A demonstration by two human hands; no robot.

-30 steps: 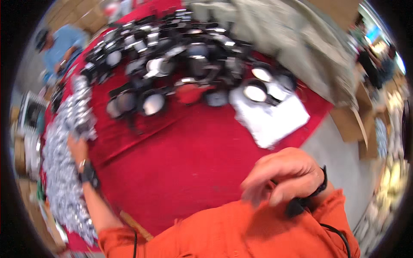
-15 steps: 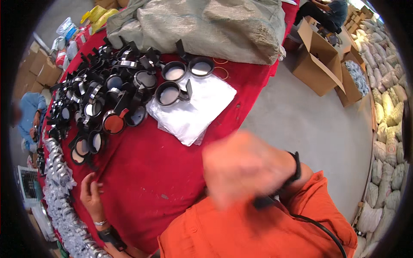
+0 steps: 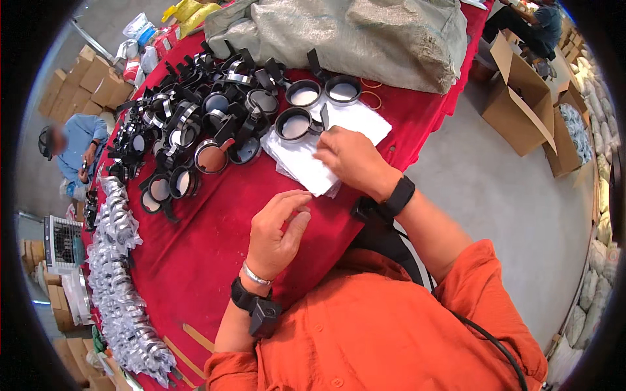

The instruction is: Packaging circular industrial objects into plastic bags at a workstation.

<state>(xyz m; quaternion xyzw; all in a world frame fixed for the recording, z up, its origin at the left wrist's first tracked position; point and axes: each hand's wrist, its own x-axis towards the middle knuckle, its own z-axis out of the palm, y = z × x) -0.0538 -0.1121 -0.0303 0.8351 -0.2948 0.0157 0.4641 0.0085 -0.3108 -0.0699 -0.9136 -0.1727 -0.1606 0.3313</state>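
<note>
White sheets (image 3: 303, 163) are seen at upper centre, with a black-rimmed round piece (image 3: 293, 125) laid on them. Their lower-right edge is overlapped by the right hand (image 3: 357, 159), its fingers curled; whether anything is pinched cannot be told. Just below, the left hand (image 3: 274, 236) is held with thumb and fingers parted. More black-rimmed pieces (image 3: 212, 156) are heaped at upper left on red cloth (image 3: 215, 260).

The creased red cloth tabletop covering (image 3: 222, 260) looks matt. The flat stack of white sheets (image 3: 310, 159) is smooth, with a faint plastic-like sheen. The round black-rimmed pieces (image 3: 279, 125) resemble hard, semi-gloss plastic, some banded in shiny silvery metal. Crinkled, glossy clear plastic wrapping (image 3: 120, 277) covers a silvery row. The grey-beige woven sack (image 3: 358, 39) is rough and dull; the open brown cardboard box (image 3: 518, 111) is matt.
</note>
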